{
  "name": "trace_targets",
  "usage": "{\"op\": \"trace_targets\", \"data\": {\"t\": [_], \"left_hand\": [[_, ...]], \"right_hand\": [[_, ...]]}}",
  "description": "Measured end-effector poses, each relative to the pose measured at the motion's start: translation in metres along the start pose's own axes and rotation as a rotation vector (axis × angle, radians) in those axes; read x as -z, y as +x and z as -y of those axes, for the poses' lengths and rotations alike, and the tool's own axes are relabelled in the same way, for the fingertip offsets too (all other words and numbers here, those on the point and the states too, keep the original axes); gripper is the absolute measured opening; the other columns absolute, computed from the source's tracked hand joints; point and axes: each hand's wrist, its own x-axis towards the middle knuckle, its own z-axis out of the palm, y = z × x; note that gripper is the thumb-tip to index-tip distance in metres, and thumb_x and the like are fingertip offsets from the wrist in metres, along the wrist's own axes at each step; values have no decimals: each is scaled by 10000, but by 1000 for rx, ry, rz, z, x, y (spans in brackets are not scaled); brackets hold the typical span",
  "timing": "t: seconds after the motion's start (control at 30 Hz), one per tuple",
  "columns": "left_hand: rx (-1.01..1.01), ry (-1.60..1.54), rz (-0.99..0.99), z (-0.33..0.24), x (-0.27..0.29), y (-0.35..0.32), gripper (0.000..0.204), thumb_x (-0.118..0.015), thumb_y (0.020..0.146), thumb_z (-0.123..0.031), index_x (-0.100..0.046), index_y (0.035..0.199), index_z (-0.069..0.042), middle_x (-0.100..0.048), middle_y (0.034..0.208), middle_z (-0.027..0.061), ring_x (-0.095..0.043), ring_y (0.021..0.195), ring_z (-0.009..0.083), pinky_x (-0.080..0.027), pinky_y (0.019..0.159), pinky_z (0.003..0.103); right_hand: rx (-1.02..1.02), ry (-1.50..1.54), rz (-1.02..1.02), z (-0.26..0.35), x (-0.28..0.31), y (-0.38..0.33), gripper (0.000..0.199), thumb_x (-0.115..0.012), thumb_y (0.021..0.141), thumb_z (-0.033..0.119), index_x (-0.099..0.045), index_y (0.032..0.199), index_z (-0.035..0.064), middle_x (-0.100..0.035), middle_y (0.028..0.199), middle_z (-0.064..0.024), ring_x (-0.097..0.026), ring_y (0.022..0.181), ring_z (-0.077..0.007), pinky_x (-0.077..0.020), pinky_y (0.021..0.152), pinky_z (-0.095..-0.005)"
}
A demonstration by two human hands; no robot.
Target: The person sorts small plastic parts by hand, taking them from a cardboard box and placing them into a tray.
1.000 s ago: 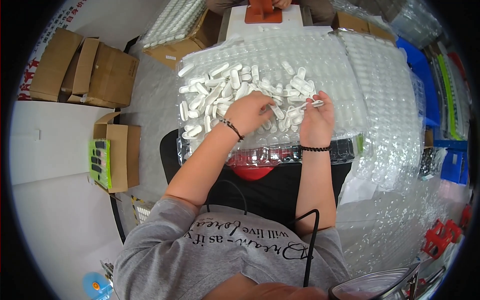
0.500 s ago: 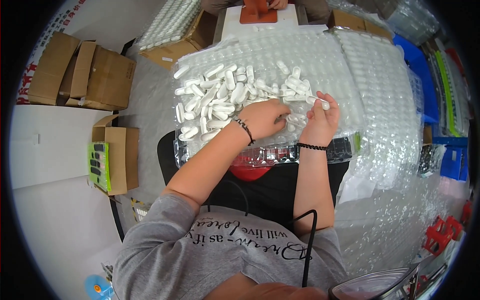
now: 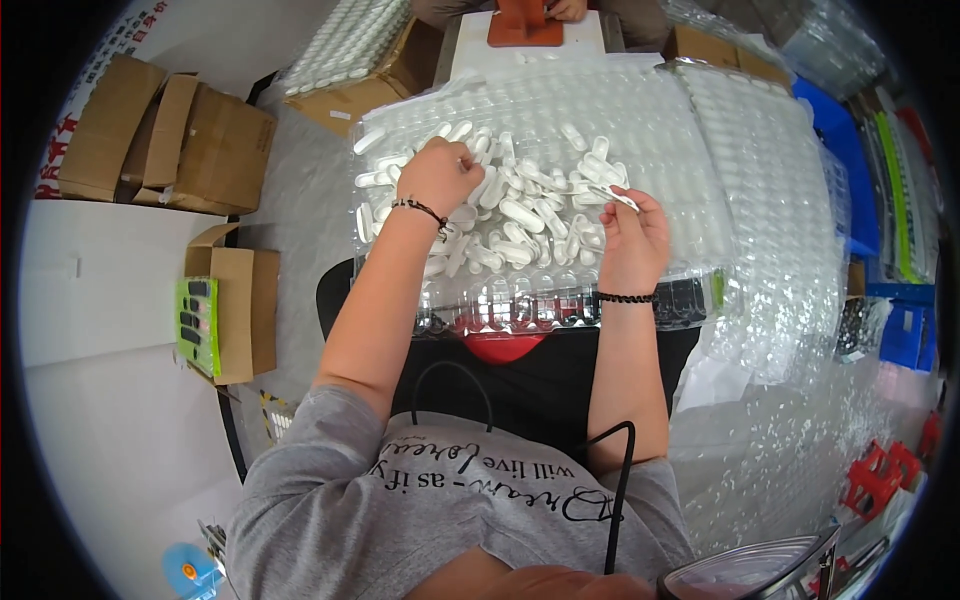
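Clock's centered on the pile of white oval pieces [image 3: 522,215]. Closest in, down at 6, is the wearer's grey T-shirt [image 3: 440,520]. Next up, the right hand [image 3: 637,235] sits around 3:30, thumb and fingers pinched together on a single white piece [image 3: 622,198], which is tilted. Left hand [image 3: 436,175] is at 10, over the pile, fingers curled in; tips are mostly hidden, so can't tell if it's got anything. The pile itself lies all jumbled on a clear bumpy plastic sheet [image 3: 675,150]. More bumpy clear sheets [image 3: 775,210] over at 3. Farther back, a cardboard box [image 3: 350,104] at 10:30, then a white desk [image 3: 582,42] at 12 with an orange-red stand [image 3: 525,35] and another person's hand [image 3: 568,9] next to it.
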Motion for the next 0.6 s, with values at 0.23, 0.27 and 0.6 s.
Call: {"op": "trace_targets", "data": {"t": [0.23, 0.27, 0.6], "left_hand": [[-108, -388, -142, -24, -3, -33, 156, -673, 782, -180, -656, 874, -55, -621, 955, 90, -625, 782, 240, -510, 728, 333], [-131, -585, -75, -34, -5, -39, 197, -674, 789, -151, -647, 965, -68, -612, 952, 81, -614, 791, 202, -509, 730, 315], [-390, -875, 83, -68, -10, -58, 319, -640, 773, -58, -666, 1090, -76, -607, 961, 95, -599, 951, 258, -477, 836, 322]], "right_hand": [[-261, 173, 289, -1, 1, -7, 138, -551, 890, -19, -559, 1022, 21, -623, 1006, -101, -592, 821, -171, -484, 721, -295], [-266, 174, 292, 1, 0, -11, 138, -551, 890, -19, -559, 1022, 21, -623, 1006, -101, -592, 821, -171, -484, 721, -295], [-460, 244, 425, -1, -18, -28, 119, -533, 930, 81, -543, 1047, 96, -587, 1148, -61, -542, 1007, -167, -441, 811, -332]]}}
